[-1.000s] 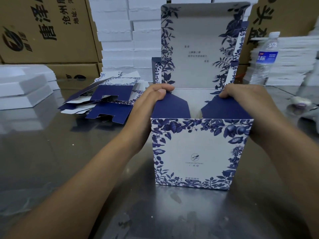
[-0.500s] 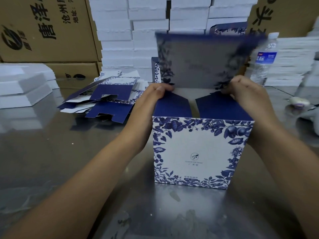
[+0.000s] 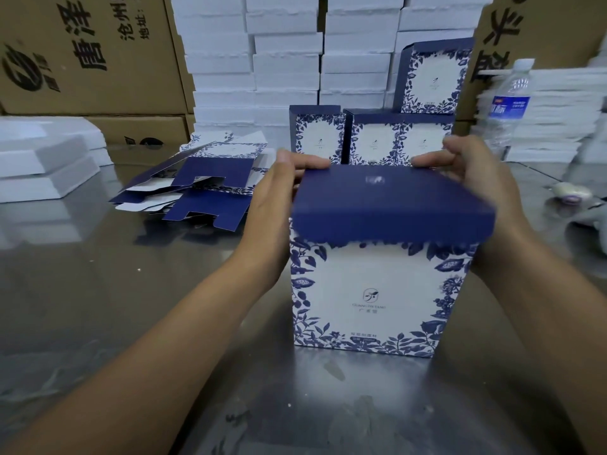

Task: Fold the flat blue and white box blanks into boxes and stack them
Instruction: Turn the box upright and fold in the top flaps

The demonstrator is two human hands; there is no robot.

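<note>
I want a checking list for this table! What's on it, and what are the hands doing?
Surface: shiny metal table, smudged.
Job's things: box under the hands, its dark blue lid folded down; flat blanks piled left; finished boxes behind, one stacked on top.
Clutter: water bottle at right.
Hands: left hand and right hand grip the box's top corners, fingers on the lid.
Cables: nothing seen.
Surroundings: white foam stacks, brown cartons.

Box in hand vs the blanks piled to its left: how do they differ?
The box stands upright, blue lid folded down; the blanks lie flat in a loose pile. The left hand and right hand hold the box's top; nothing touches the blanks. The box shows a white floral front; the blanks mostly plain blue flaps. Both sit on the metal table, same print.
</note>
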